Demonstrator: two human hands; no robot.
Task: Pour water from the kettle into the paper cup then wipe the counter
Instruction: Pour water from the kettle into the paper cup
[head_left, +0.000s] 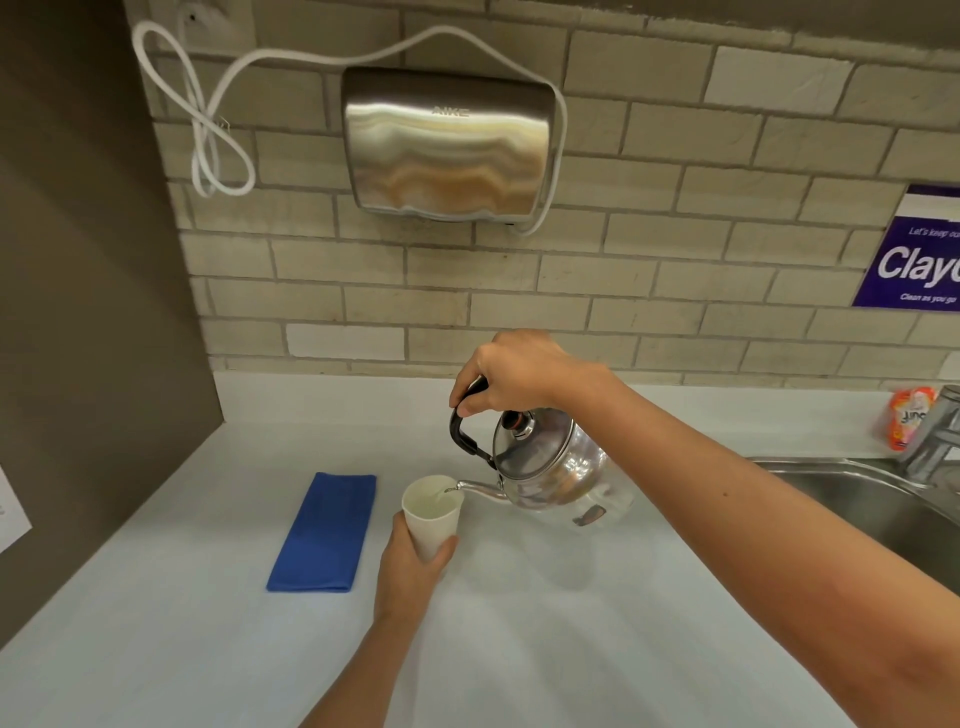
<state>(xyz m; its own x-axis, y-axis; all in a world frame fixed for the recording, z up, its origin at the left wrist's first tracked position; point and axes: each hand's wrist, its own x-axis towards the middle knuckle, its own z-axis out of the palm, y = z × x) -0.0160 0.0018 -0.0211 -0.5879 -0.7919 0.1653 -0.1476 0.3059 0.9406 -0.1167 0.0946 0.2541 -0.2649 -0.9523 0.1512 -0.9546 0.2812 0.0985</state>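
The right hand (511, 375) grips the tilted kettle (550, 467) by its black handle (spout over the rim). The left hand (410, 569) clasps the paper cup (431, 519), water inside.

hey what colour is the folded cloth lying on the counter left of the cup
Solid blue. The folded cloth shows clearly in the head view.

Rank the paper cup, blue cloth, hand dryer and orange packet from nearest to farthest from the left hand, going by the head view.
From the left hand:
1. Paper cup, held in that hand.
2. Blue cloth, flat on the counter just to its left.
3. Hand dryer, up on the wall; orange packet, far right by the sink. These two are too close to call.
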